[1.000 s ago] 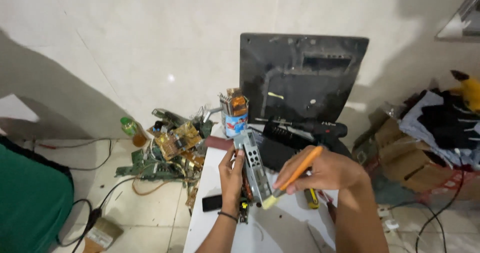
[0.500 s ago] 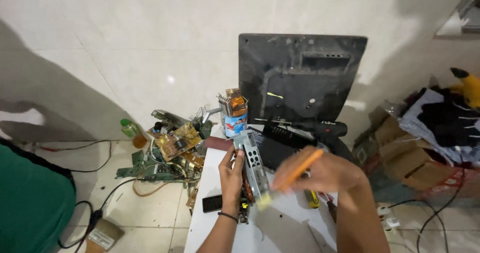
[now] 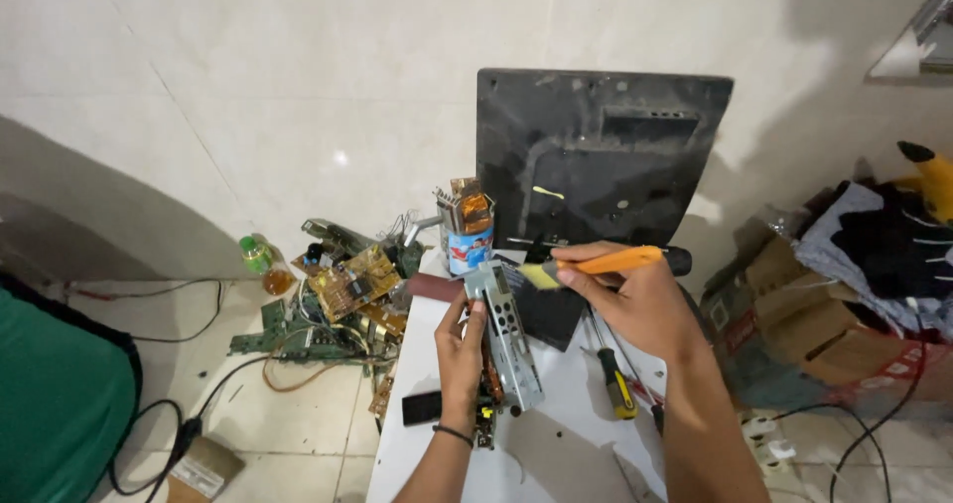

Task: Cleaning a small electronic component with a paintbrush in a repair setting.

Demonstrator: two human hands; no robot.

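Head view, looking down at a floor-level work spot; largest item is the black flat monitor back panel [image 3: 601,155], leaning upright against the pale tiled wall [image 3: 298,76], apparently propped there to keep the work surface free; below it the white tabletop [image 3: 556,453], its near edge cut off by the frame; left of the table, a loose heap of green and yellow circuit boards [image 3: 338,299] on the floor, seemingly set aside within reach; right, a cardboard box heaped with dark cloth [image 3: 854,294], only partly in frame.

Left hand [image 3: 460,349] clamped on the perforated grey metal chassis with a circuit board behind it [image 3: 504,339], held tilted on edge over the table so its perforated face turns toward the right hand; board side mostly hidden by the metal and the fingers.

Right hand [image 3: 635,299] closed on the orange-handled small brush [image 3: 596,263], bristles at the chassis top edge; actual contact cannot be confirmed.

Smaller: printed tin can holding copper-wound parts [image 3: 465,230] at the table's far edge; yellow-handled screwdriver [image 3: 617,384] lying just beside the right wrist; small black flat rectangle [image 3: 421,407] near the left wrist, kind unclear.
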